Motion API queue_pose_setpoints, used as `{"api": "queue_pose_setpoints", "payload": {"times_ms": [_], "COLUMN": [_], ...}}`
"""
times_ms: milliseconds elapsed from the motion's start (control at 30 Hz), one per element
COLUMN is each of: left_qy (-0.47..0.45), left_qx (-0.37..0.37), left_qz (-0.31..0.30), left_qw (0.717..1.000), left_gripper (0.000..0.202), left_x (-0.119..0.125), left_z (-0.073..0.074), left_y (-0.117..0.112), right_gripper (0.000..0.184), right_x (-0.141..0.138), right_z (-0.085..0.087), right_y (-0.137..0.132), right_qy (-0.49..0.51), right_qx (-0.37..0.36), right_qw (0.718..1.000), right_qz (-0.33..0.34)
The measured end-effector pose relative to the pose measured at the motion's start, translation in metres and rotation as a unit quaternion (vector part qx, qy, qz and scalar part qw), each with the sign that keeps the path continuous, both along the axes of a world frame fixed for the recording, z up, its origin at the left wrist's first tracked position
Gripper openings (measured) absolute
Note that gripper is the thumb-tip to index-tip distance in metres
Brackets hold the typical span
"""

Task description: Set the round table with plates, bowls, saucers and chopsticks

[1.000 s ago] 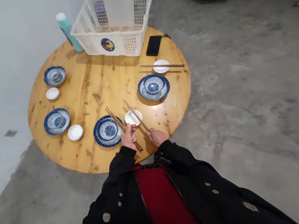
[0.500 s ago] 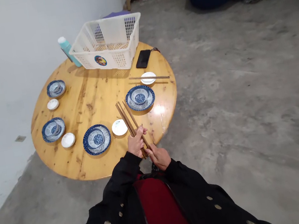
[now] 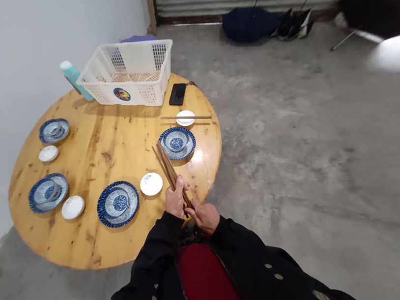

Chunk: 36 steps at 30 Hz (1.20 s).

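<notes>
My left hand [image 3: 175,198] is closed around a bundle of brown wooden chopsticks [image 3: 166,163], which point up and away over the table's near edge. Just to its right, my right hand [image 3: 205,216] pinches the lower ends of the same chopsticks. Left of the bundle sits a small white dish [image 3: 151,183]. Beyond the tips stands a blue-and-white bowl [image 3: 176,141] on a patterned plate [image 3: 192,147]. Past that, a pair of chopsticks [image 3: 201,117] lies across another white dish [image 3: 185,114]. A third plate-and-bowl setting [image 3: 118,203] is nearest my left sleeve.
The round wooden table [image 3: 88,180] carries more settings on its left, with small white dishes [image 3: 73,207]. A white plastic basket [image 3: 131,87], a turquoise bottle [image 3: 76,80] and a black phone [image 3: 178,94] stand or lie at the back. Open umbrellas [image 3: 250,24] rest on the concrete floor.
The view has tilted up and turned right, so the table sits further left. Held chopsticks that were spread apart now lie closer together in my hands.
</notes>
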<state>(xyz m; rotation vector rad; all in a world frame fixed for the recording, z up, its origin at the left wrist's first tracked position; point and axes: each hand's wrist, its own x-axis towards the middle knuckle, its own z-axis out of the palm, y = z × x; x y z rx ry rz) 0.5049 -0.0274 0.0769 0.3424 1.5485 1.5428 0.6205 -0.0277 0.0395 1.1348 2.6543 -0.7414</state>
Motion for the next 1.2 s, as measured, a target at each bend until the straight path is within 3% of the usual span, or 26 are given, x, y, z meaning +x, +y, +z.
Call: {"api": "queue_pose_setpoints", "payload": {"times_ms": [200,367,500,633,800,933,1033,1200], "left_qy": [0.017,-0.084,-0.11,-0.098,-0.092,-0.088,-0.09,-0.1], "left_qx": [0.05,0.049,0.048,0.061,0.055,0.031,0.012,0.005], "left_qz": [0.043,0.048,0.082,0.132,0.168,0.192,0.216,0.229], "left_qw": [0.998,0.994,0.989,0.985,0.98,0.977,0.972,0.968], "left_gripper": [0.053,0.054,0.054,0.054,0.057,0.059,0.058,0.057], "left_x": [-0.022,-0.027,-0.027,-0.021,0.01,0.044,0.063,0.079], "left_z": [-0.013,-0.013,-0.011,-0.009,-0.006,-0.005,-0.003,-0.002], "left_y": [-0.002,0.003,0.021,0.053,0.105,0.139,0.152,0.162], "right_gripper": [0.035,0.038,0.041,0.036,0.036,0.042,0.045,0.036], "right_x": [-0.022,-0.028,-0.018,0.005,0.024,0.015,0.003,-0.018], "right_z": [-0.005,-0.009,-0.013,-0.014,-0.013,-0.027,-0.036,-0.038], "right_y": [0.006,0.021,0.049,0.118,0.271,0.372,0.406,0.415], "right_qy": [-0.015,-0.002,0.044,0.116,0.218,0.155,0.075,-0.025], "right_qx": [0.03,0.03,0.04,0.062,0.212,0.214,0.193,0.139], "right_qw": [0.999,0.998,0.993,0.985,0.952,0.964,0.978,0.988], "right_qz": [0.03,0.062,0.106,0.107,-0.016,-0.015,0.01,0.059]}}
